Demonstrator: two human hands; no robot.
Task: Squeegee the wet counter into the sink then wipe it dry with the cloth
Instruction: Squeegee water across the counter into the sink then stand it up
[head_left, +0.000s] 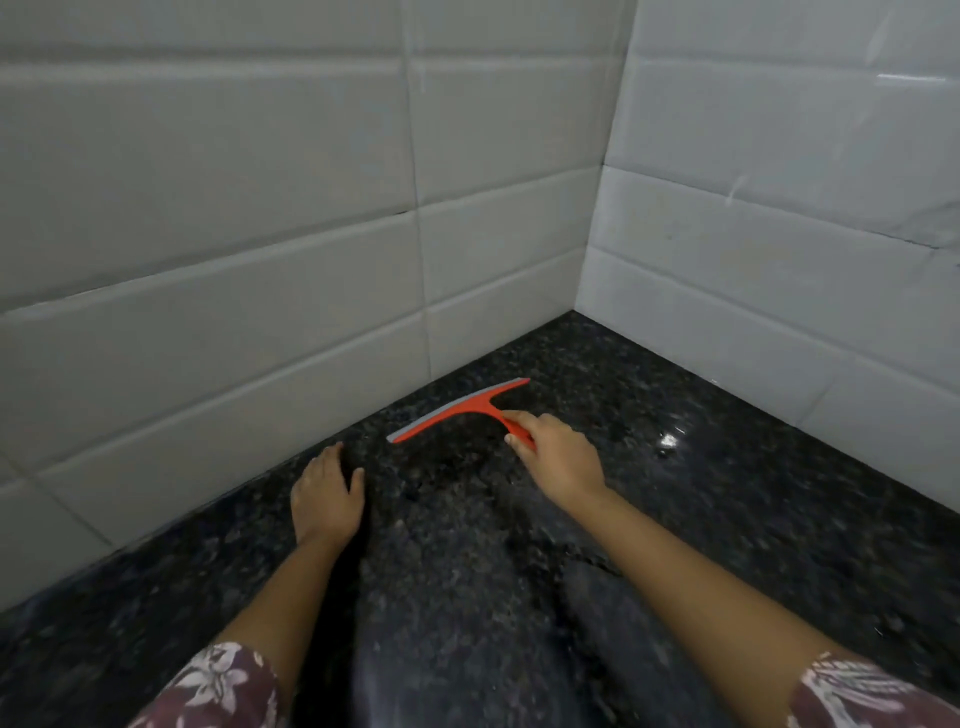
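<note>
Tiled wall (208, 249): it runs along the far left and meets a second tiled wall at the far right corner.
Left hand (324, 501): my palm rests flat on the counter near the left wall, fingers loosely apart, gripping nothing; I judge it braces me.
Counter (467, 597): dark speckled stone, glossy, with a wet sheen and a darker streak running toward me down the middle.
Squeegee (462, 410): red, with a grey rubber edge along the far side of the blade, lying on the counter close to the far left wall.
Right hand (556, 452): my fingers are closed on the squeegee handle, thumb on the near side.
Glint (667, 441): a bright wet spot to the right, well apart from the blade.
Sink and cloth: neither is in view, so I cannot tell which way the sink lies.
Step in hand: I judge this the start of a stroke from the back edge.
Doing it well: I should press the rubber edge evenly, tilt the handle low, pull steadily, and overlap each pass so no water line stays.
</note>
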